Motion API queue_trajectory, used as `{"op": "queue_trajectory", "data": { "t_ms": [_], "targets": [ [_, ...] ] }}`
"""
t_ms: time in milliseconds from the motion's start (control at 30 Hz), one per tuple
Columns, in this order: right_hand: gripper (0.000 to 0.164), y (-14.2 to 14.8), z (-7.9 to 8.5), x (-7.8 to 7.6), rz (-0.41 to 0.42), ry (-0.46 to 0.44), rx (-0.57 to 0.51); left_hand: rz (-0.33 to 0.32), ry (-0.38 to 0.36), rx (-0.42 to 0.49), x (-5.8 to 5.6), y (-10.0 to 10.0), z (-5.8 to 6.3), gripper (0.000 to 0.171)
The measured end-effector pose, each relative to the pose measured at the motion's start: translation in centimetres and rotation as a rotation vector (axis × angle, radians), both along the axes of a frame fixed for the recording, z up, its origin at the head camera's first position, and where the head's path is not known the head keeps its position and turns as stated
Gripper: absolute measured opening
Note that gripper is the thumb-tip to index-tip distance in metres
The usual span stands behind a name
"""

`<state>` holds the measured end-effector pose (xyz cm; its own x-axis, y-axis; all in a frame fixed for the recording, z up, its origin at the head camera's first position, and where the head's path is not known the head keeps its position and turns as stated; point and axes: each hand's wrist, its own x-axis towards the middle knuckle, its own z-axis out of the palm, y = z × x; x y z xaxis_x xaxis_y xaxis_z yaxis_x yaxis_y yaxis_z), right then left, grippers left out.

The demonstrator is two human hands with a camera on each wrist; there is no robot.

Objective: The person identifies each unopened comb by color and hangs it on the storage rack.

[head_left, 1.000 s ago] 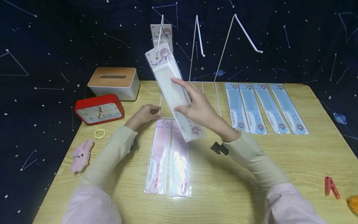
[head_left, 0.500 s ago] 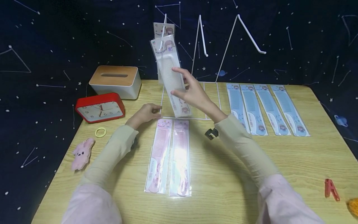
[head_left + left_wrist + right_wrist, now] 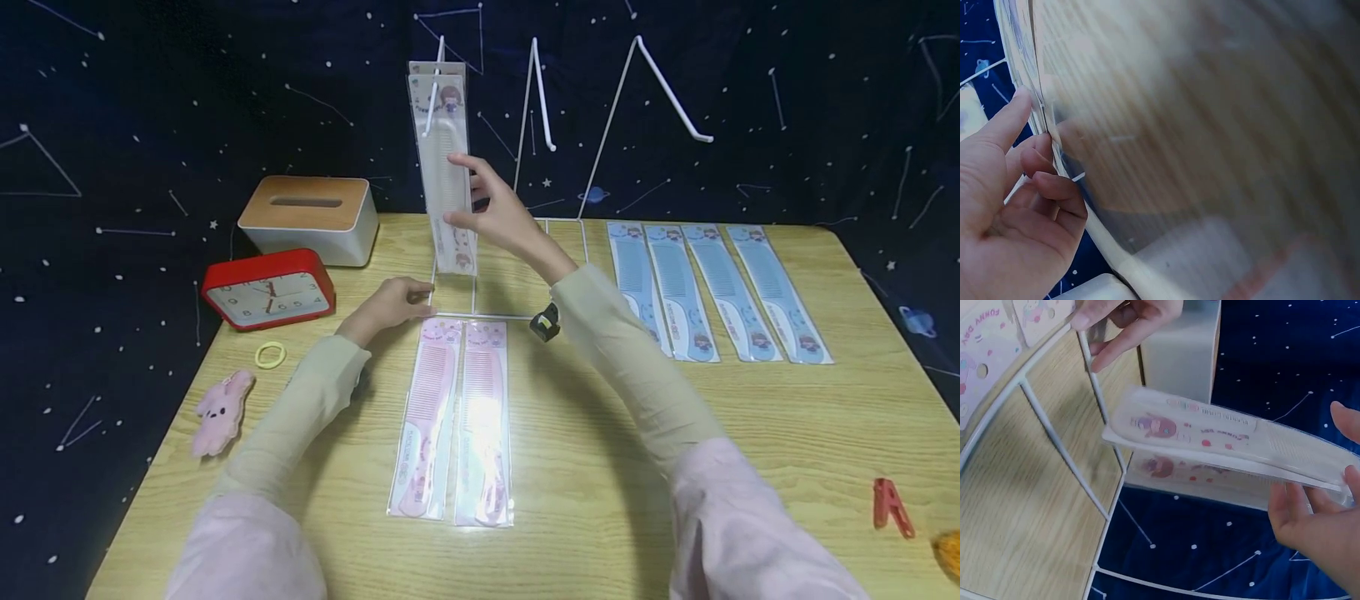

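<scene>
My right hand (image 3: 502, 212) holds a white comb in a clear package (image 3: 441, 179) by its right edge. The package hangs almost upright, its top on the left hook of a white wire rack (image 3: 495, 317). Another white comb package (image 3: 1191, 478) hangs close behind it, mostly hidden in the head view. My left hand (image 3: 390, 307) pinches the rack's base at its front left corner. Two packaged pink combs, one left (image 3: 429, 408) and one right (image 3: 483, 417), lie on the table just in front of the base.
Several packaged blue combs (image 3: 705, 292) lie in a row at the right. At left are a tissue box (image 3: 303, 221), red clock (image 3: 266, 287), yellow ring (image 3: 270, 355) and pink plush (image 3: 222, 412). A red clip (image 3: 891, 508) lies front right. The middle (image 3: 542, 92) and right hooks (image 3: 671, 87) project forward.
My right hand has moved up and back with the white comb package, which has gone from tilted to nearly upright and slid back along the left hook. The left hand has stayed on the rack.
</scene>
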<state>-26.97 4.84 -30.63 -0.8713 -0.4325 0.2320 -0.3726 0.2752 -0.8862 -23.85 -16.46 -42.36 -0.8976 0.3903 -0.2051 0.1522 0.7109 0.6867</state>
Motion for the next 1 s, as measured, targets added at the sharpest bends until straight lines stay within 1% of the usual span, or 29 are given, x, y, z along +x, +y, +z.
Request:
{"op": "queue_trajectory", "data": {
  "t_ms": [133,300,400,500,667,833,1000],
  "targets": [
    [0.069,0.2,-0.6,-0.2,-0.002,-0.023,0.009,-0.001,0.009,-0.006,0.0,0.0,0.0,0.053],
    [0.067,0.4,-1.6,0.0,-0.021,-0.039,0.014,0.010,0.005,-0.027,-0.1,0.0,-0.2,0.053],
    [0.066,0.7,-2.3,0.5,-0.037,-0.046,0.034,0.016,-0.003,-0.027,-0.2,0.0,-0.3,0.053],
    [0.064,1.3,-2.9,1.3,-0.048,-0.055,0.055,0.014,-0.006,-0.024,-0.2,-0.1,-0.2,0.053],
    [0.059,2.7,-3.9,3.5,-0.042,-0.077,0.098,0.007,0.003,-0.013,-0.3,0.0,-0.2,0.053],
    [0.056,4.7,-5.8,6.2,-0.013,-0.117,0.146,0.003,0.005,0.000,-0.1,0.0,0.0,0.053],
    [0.053,6.3,-7.8,9.4,0.018,-0.168,0.195,0.012,0.010,-0.004,0.1,0.1,0.0,0.053]
  ]
}}
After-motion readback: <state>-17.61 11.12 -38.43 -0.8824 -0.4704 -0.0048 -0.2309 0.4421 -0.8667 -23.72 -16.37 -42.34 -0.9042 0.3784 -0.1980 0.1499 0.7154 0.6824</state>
